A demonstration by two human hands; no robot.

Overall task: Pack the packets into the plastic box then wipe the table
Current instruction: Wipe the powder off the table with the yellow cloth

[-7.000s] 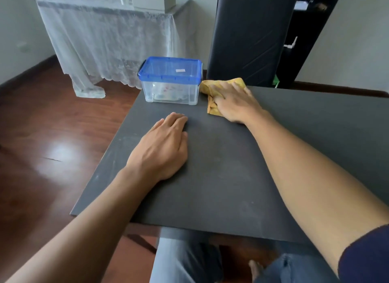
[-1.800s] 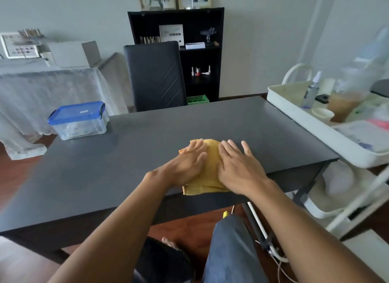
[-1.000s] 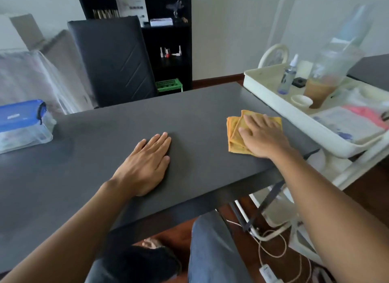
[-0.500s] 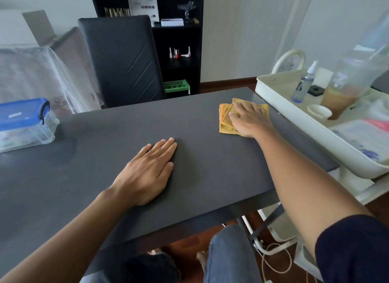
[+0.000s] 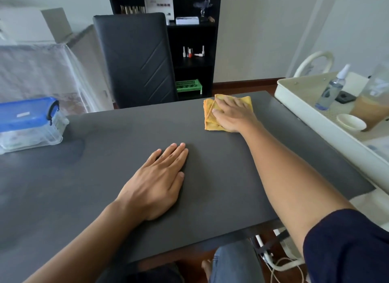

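Here we press our right hand (image 5: 232,114) flat on the folded yellow cloth (image 5: 210,118) at the dark table's (image 5: 105,167) far right corner, left hand (image 5: 156,182) resting open mid-table, judging the cloth soft, light and likely to bunch unless held under a spread palm.

On the worktop (image 5: 210,198), the cloth (image 5: 210,116) lies under the right hand's fingers (image 5: 226,106), at the far edge. The box (image 5: 29,122) sits far left of both hands; the left hand (image 5: 156,183) rests flat, nearer.
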